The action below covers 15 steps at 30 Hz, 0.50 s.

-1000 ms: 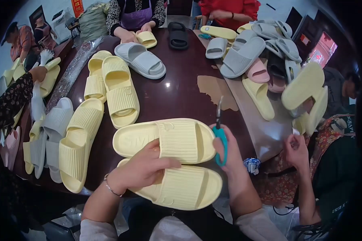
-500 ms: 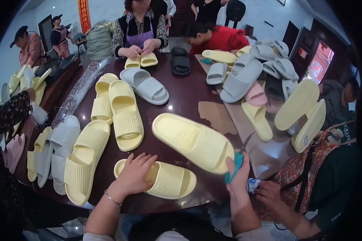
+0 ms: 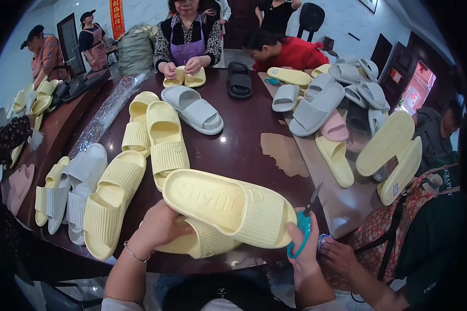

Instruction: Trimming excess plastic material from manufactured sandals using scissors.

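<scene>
Overlap is the fresh change in the head view: the upper yellow slide, held clear of its mate half a second ago, now crosses above the lower yellow slide and hides part of it. The two look to be handled as a pair. The right hand pinches the upper slide at its toe, thumb on top, and also carries teal-handled scissors, blades pointing ahead and slightly right. The left hand, earlier spread over the lower slide, is curled at its heel end; the fingertips are hidden, so I cannot tell whether it grips. The lower slide looks tilted, close to the near edge of the dark table. Room is tight at the sides: the upper slide's heel overlaps, in this view, the toe of a ribbed yellow slide, and a co-worker's hand sits just beside the right wrist. The widest open stretch lies ahead, between the gray slide and the torn brown patch
</scene>
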Available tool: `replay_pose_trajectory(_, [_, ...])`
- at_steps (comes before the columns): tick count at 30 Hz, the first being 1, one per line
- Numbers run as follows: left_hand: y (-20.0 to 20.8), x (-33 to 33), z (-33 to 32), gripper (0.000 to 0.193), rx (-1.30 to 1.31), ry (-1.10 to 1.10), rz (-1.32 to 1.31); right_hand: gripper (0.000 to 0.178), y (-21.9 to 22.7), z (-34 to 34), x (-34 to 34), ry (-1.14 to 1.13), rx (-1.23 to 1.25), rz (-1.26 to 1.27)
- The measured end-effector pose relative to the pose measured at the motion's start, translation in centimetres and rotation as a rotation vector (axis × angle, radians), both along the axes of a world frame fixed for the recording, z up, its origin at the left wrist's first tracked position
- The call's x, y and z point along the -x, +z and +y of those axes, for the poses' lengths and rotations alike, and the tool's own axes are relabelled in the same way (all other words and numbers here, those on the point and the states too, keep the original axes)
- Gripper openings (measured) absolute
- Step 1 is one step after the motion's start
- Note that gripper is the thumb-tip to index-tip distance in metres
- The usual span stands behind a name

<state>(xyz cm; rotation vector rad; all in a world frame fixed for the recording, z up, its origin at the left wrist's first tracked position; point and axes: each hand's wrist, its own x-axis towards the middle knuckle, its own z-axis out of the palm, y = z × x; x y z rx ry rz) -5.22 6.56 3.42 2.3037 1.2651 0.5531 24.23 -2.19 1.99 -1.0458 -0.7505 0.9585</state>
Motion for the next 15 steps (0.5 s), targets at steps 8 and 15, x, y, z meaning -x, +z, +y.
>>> replay_pose_trajectory(8, [-2.6, 0.3, 1.2, 0.037, 0.362, 0.371, -1.127, 0.042, -0.1, -0.7, 0.3, 0.081, -0.07, -0.041])
replay_pose_trajectory(15, [-1.7, -1.6, 0.7, 0.037, 0.544, 0.402, -1.694, 0.041, -1.0, -0.8, 1.3, 0.012, 0.02, -0.116])
